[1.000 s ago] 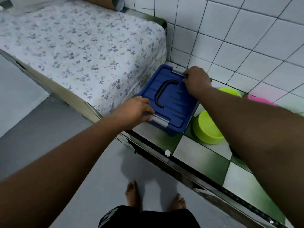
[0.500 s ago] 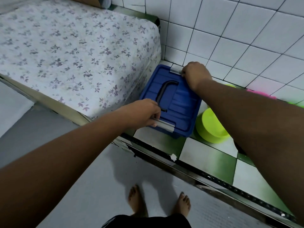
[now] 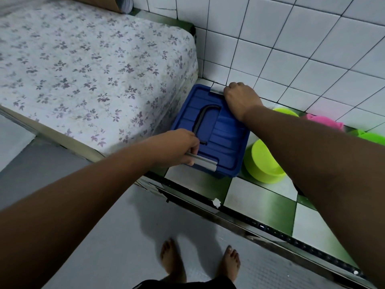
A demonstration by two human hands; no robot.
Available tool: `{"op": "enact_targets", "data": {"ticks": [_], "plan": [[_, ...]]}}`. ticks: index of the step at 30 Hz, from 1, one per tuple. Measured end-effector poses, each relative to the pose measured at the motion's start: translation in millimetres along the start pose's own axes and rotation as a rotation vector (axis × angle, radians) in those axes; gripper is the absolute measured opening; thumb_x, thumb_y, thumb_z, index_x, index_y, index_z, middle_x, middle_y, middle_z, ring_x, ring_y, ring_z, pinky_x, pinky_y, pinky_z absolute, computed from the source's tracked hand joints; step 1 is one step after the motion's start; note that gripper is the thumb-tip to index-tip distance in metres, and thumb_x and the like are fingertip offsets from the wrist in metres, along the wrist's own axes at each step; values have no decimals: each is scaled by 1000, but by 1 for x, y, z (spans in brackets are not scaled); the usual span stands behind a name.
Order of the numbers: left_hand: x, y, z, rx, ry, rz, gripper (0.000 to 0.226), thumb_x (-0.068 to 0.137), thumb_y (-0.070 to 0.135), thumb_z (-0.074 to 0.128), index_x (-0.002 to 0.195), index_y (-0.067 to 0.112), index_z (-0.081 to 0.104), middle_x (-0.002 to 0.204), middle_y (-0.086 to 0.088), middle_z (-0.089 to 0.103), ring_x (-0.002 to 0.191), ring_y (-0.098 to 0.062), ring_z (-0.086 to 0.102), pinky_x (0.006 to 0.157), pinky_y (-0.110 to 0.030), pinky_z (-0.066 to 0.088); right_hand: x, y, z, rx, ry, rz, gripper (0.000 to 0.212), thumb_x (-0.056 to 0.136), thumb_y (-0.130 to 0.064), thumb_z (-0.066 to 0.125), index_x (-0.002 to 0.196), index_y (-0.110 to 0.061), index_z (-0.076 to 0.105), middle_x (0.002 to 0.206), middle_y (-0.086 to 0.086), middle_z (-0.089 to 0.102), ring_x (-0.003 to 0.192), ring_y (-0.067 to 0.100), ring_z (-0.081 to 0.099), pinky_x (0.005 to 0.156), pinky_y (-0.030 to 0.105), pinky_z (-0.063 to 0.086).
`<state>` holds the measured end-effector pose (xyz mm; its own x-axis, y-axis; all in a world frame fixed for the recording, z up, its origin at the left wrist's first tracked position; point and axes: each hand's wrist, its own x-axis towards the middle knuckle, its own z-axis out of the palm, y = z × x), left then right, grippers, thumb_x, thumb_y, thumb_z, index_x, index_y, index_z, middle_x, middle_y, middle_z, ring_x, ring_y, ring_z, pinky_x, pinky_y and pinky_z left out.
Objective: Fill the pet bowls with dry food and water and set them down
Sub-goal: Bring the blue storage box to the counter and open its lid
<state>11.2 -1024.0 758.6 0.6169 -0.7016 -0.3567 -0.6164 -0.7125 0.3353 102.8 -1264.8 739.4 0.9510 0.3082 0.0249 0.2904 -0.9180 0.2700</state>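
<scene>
- A mattress in a white sheet with small purple flowers (image 3: 83,69) fills the upper left, pressed against a white tiled wall (image 3: 291,49).
- A blue plastic storage box with a ribbed lid and black carry handle (image 3: 220,132) sits on a green-and-white checked ledge (image 3: 260,201), wedged between the mattress side and the wall.
- A lime-green plastic bowl (image 3: 264,163) lies tilted on the ledge, just beside the box's right side.
- A second green bowl (image 3: 285,111), a pink plastic item (image 3: 325,122) and another green item (image 3: 373,137) lie further along the wall, partly hidden behind the right forearm.
- Two bare feet (image 3: 173,259) stand on the grey floor (image 3: 125,236) below the ledge.
- The left hand (image 3: 177,147) grips the near silver clip (image 3: 203,162) at the box's front edge, with its fingers curled round it.
- The right hand (image 3: 241,99) reaches across the lid, its fingers curled over the far silver clip (image 3: 216,91); the fingertips are out of sight.
- Compared with half a second before, both hands keep to the same clips and the lid is still down on the box.
</scene>
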Motion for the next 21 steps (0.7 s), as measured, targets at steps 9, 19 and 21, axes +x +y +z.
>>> {"op": "enact_targets", "data": {"ticks": [9,19,21], "plan": [[-8,0,10,1,51,22,20,92,31,73,90,28,54,88,17,43,87,-11,46,72,-26,34,-2,1,-1,18,19,-3,28,95,4,43,120,5,55,120,25,58,110,40,56,89,44,48],[-15,-4,17,11,111,85,17,94,27,70,95,28,53,99,12,44,95,-5,37,79,-19,29,9,9,20,249,57,101,25,93,8,45,112,4,60,113,26,58,105,42,56,84,47,49],[-16,-6,20,5,141,98,23,91,24,72,95,28,50,100,11,44,95,-6,36,80,-19,29,10,12,23,304,61,131,23,97,0,45,114,1,61,114,24,58,105,42,55,84,46,50]]}}
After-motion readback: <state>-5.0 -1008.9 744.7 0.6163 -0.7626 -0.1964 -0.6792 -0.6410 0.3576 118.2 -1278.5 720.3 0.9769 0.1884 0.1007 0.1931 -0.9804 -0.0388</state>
